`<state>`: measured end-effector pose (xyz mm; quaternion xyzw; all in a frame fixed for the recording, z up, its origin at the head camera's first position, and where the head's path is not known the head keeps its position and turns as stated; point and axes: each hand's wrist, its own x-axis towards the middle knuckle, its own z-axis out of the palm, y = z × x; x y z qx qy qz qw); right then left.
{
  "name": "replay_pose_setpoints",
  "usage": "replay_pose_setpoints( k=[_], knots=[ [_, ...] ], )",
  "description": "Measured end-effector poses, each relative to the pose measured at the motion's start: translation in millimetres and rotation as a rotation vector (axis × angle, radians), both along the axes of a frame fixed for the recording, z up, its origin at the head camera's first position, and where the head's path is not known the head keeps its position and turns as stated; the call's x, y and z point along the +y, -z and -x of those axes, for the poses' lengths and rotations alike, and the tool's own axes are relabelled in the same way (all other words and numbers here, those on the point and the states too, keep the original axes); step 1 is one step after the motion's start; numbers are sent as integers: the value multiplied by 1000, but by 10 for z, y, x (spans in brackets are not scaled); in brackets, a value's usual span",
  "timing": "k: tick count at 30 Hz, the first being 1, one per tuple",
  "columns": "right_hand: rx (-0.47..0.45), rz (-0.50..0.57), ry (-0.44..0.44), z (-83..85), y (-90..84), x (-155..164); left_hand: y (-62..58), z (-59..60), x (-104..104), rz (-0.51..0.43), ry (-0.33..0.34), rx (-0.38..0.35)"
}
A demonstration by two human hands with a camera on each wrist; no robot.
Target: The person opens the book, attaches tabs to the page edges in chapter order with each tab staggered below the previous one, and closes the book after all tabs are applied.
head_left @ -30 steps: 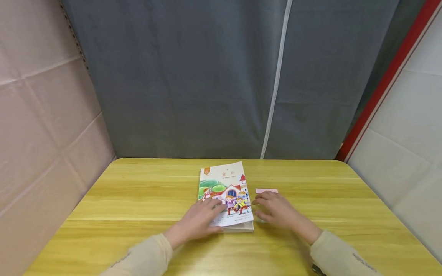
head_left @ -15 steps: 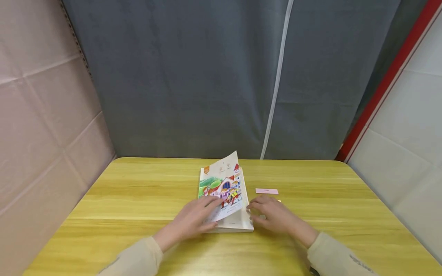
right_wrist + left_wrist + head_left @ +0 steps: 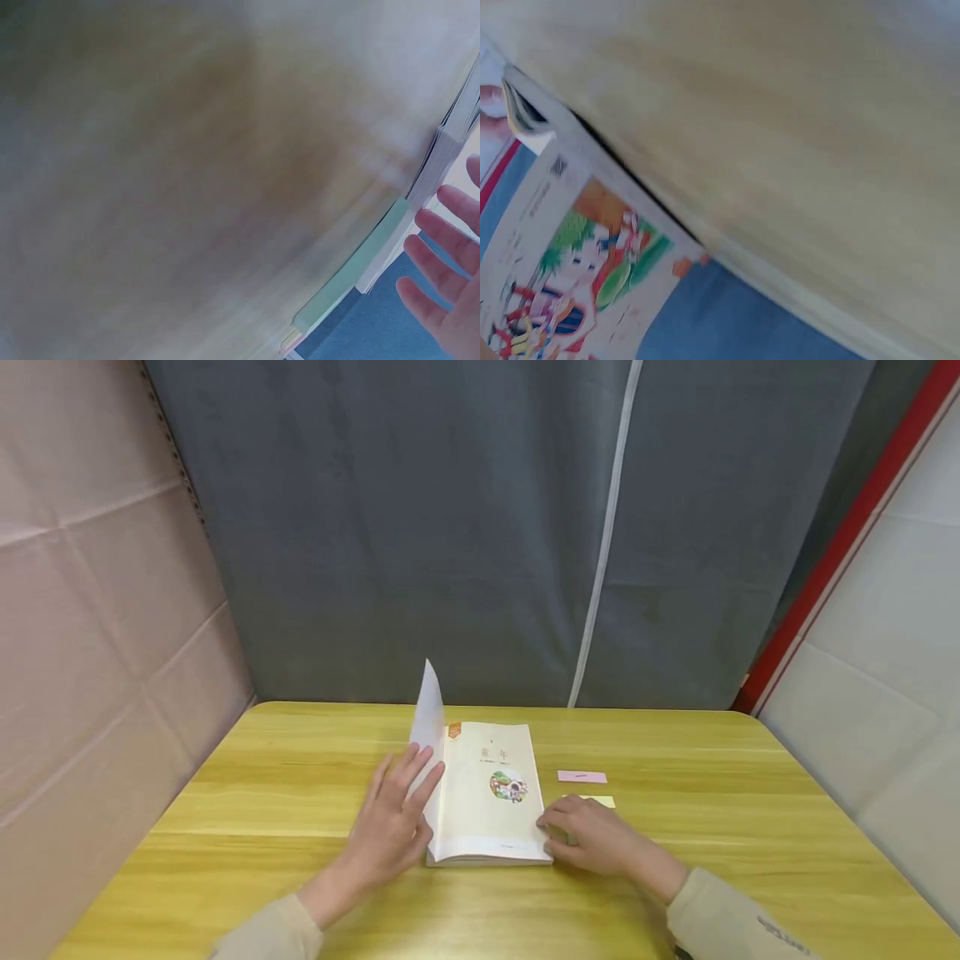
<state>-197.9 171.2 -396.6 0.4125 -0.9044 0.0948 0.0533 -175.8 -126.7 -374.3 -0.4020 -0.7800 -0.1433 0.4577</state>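
We count one book [image 3: 487, 793], two sticky notes and two hands on the yellow wood-grain surface [image 3: 262, 793]. The book is a thick paperback lying in the lower middle of the head view, with its front cover [image 3: 429, 714] lifted and standing nearly upright along the left edge. The exposed title page is pale cream, with a small orange tab at its upper left, a short title in characters too small for us to read, and a small round colour picture below it. In the left wrist view the cover's outer face [image 3: 570, 285] shows a bright cartoon drawing of children, greenery and an orange patch, with fine print that is blurred.

The left hand [image 3: 393, 827] lies with straight, spread fingers against the lifted cover and the left edge of the book, pinching nothing. The right hand [image 3: 588, 835] rests on the surface with loosely bent fingers touching the book's lower right corner, gripping nothing that we can see.

Just right of the book lie the flat rectangular pink sticky note [image 3: 582, 776] with a faint mark we cannot read, and nearer the right hand the yellow sticky note [image 3: 600, 801].

A grey curtain [image 3: 450, 527] with a white zip line hangs behind the surface.
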Motion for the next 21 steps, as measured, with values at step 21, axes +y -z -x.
replay_pose_setpoints(
  k=[21],
  knots=[
    [-6,-4,8,-3,20,38,91,-64,-272,351,-234,-612]
  ],
)
